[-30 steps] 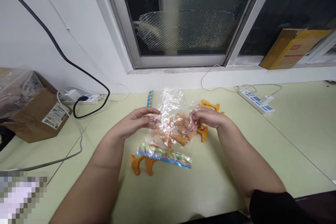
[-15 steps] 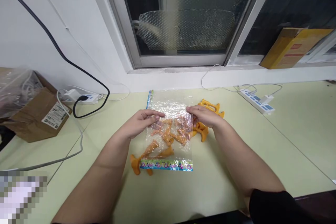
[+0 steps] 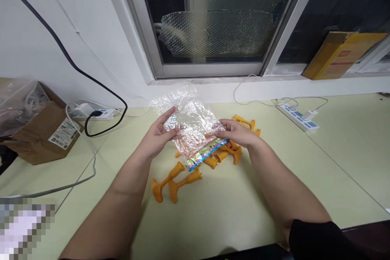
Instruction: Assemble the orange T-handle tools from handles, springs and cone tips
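Note:
A clear, crinkled plastic bag (image 3: 191,118) with a colourful printed strip along its near edge is tilted up between my hands. My left hand (image 3: 160,134) has its thumb on the left side of the bag, index finger stretched out and other fingers partly behind the film. At the right edge, my right hand (image 3: 236,132) pinches the bag between thumb and fingers. Beneath and beside it lie several orange plastic pieces with T-shaped ends (image 3: 234,152), partly covered by the bag. Two similar orange pieces (image 3: 183,183) lie nearer me, uncovered.
An opened cardboard box (image 3: 45,134) with plastic-wrapped contents stands at the left. Behind it are a power strip (image 3: 105,114) and a black cable (image 3: 70,59). Another power strip (image 3: 297,117) lies at the right. A yellow carton (image 3: 343,57) leans by the window.
The bag has turned and lifted away from me; its printed strip now slants and sits farther back. The two near orange pieces are uncovered. My left index finger has risen.

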`<state>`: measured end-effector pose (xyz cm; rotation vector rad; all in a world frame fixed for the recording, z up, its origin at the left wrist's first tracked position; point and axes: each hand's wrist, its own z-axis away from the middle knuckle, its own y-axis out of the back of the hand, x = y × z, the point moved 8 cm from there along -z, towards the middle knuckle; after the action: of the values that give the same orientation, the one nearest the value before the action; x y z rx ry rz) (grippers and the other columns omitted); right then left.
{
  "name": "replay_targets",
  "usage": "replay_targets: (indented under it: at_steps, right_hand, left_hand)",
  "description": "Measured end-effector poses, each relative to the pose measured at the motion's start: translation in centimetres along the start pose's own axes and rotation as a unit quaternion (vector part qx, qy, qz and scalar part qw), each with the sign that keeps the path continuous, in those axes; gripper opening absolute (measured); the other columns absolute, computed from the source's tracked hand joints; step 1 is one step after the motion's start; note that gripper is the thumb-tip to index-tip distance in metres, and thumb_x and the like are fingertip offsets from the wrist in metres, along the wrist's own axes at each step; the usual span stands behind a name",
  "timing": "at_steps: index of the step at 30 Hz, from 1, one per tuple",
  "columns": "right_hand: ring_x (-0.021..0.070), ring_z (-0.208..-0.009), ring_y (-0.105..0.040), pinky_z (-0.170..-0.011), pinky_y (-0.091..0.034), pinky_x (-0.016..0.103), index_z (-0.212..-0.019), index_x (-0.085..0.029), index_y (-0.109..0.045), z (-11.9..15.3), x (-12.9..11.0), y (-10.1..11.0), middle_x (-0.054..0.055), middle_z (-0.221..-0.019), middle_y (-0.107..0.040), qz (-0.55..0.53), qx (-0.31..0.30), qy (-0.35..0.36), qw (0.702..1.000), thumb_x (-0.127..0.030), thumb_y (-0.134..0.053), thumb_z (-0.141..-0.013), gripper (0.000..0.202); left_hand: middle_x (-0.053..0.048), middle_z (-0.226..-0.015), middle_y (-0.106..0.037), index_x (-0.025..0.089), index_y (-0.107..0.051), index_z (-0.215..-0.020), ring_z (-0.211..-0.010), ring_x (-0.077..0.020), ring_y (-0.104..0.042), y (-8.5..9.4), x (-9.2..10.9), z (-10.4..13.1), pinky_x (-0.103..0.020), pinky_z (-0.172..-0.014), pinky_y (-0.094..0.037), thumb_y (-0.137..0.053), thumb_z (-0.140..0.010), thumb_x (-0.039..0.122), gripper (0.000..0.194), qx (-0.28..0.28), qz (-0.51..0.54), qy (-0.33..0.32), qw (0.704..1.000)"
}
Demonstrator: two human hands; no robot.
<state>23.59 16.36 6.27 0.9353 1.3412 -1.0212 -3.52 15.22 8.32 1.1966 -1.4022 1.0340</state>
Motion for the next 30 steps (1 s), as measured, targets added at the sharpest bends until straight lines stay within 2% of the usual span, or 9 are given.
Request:
replay_targets:
  at_steps: [3, 5, 7, 11, 13, 18, 22, 26, 30]
  right_hand:
    - [0.01, -0.055, -0.058, -0.053, -0.05, 0.022, -0.086, -0.02, -0.068, -0.1, 0.9, -0.5, -0.003, -0.068, -0.066, 0.068, -0.081, -0.042, 0.994, -0.04, -0.083, -0.077, 0.027]
    - [0.0092, -0.055, -0.059, -0.053, -0.052, 0.022, -0.085, -0.019, -0.066, -0.4, 1.1, 0.1, -0.003, -0.068, -0.066, 0.067, -0.074, -0.057, 0.993, -0.043, -0.083, -0.077, 0.031]
    - [0.0092, -0.053, -0.059, -0.052, -0.052, 0.022, -0.09, -0.019, -0.064, -0.8, 0.9, 1.1, -0.004, -0.068, -0.065, 0.041, -0.02, -0.051, 0.998, -0.042, -0.086, -0.073, 0.036]
    - [0.0113, -0.057, -0.063, -0.051, -0.055, 0.022, -0.11, -0.027, -0.053, -1.1, 0.5, 3.8, -0.007, -0.072, -0.065, -0.076, 0.183, 0.026, 0.98, -0.038, -0.085, -0.07, 0.052]
    - [0.0143, -0.066, -0.07, -0.059, -0.06, 0.026, -0.118, -0.031, -0.046, -1.3, 1.2, 3.4, -0.006, -0.082, -0.069, -0.125, 0.201, 0.02, 0.971, -0.036, -0.083, -0.072, 0.059]
    - [0.0182, -0.087, -0.074, -0.084, -0.063, 0.04, -0.126, -0.032, -0.054, -1.6, 2.7, -2.1, 0.001, -0.103, -0.073, -0.109, -0.014, -0.04, 0.993, -0.037, -0.077, -0.082, 0.051]
    - [0.0196, -0.101, -0.071, -0.099, -0.058, 0.04, -0.119, -0.023, -0.07, -1.1, 2.9, -4.1, 0.006, -0.118, -0.072, 0.012, -0.067, -0.002, 0.998, -0.04, -0.07, -0.089, 0.034]
    - [0.0235, -0.137, -0.055, -0.113, -0.049, 0.042, -0.147, -0.031, -0.056, -0.1, 2.0, -6.4, 0.006, -0.156, -0.051, 0.109, -0.117, 0.101, 0.982, -0.038, -0.066, -0.095, 0.054]
    - [0.0251, -0.14, -0.052, -0.116, -0.046, 0.046, -0.151, -0.036, -0.051, 2.0, 0.8, -9.2, 0.005, -0.152, -0.054, 0.204, -0.223, 0.156, 0.94, -0.038, -0.066, -0.096, 0.058]
  left_hand:
    - [-0.01, -0.165, -0.039, 0.032, -0.055, -0.148, -0.113, -0.0269, -0.072, 0.9, -0.3, -0.3, -0.038, -0.091, -0.065, -0.082, -0.081, 0.027, 0.073, 0.038, 0.005, 0.001, 0.999]
    - [-0.011, -0.154, -0.052, 0.027, -0.057, -0.146, -0.112, -0.0263, -0.073, 1.6, -0.5, -0.4, -0.04, -0.097, -0.063, -0.081, -0.082, 0.027, 0.069, 0.068, 0.011, 0.005, 0.998]
    - [-0.011, -0.144, -0.061, 0.023, -0.06, -0.143, -0.11, -0.0255, -0.074, 2.1, -0.7, -0.5, -0.042, -0.102, -0.061, -0.081, -0.082, 0.027, 0.065, 0.092, 0.021, 0.01, 0.996]
    - [-0.011, -0.139, -0.063, 0.021, -0.064, -0.137, -0.106, -0.0235, -0.075, 2.6, -1.6, -0.9, -0.044, -0.105, -0.059, -0.081, -0.08, 0.021, 0.059, 0.133, 0.05, 0.02, 0.99]
    - [-0.012, -0.143, -0.059, 0.021, -0.063, -0.137, -0.105, -0.0227, -0.075, 2.9, -2.5, -1.0, -0.043, -0.106, -0.058, -0.081, -0.079, 0.016, 0.06, 0.17, 0.069, 0.023, 0.983]
    - [-0.013, -0.161, -0.039, 0.024, -0.06, -0.136, -0.116, -0.0255, -0.071, 2.8, -5.2, -1.4, -0.041, -0.108, -0.057, -0.081, -0.076, 0.01, 0.066, 0.204, 0.117, 0.029, 0.972]
    - [-0.013, -0.163, -0.031, 0.036, -0.043, -0.149, -0.116, -0.0229, -0.07, 2.3, -5.5, -1.5, -0.043, -0.108, -0.056, -0.084, -0.074, 0.013, 0.088, 0.194, 0.129, 0.029, 0.972]
    - [-0.011, -0.153, -0.039, 0.051, -0.016, -0.156, -0.109, -0.0191, -0.072, -0.2, -4.7, -0.9, -0.045, -0.102, -0.058, -0.085, -0.074, 0.018, 0.112, 0.121, 0.141, 0.058, 0.981]
    - [-0.012, -0.156, -0.039, 0.046, -0.021, -0.152, -0.098, -0.016, -0.072, -2.5, -3.4, -0.2, -0.037, -0.089, -0.061, -0.083, -0.076, 0.022, 0.101, 0.056, 0.104, 0.026, 0.993]
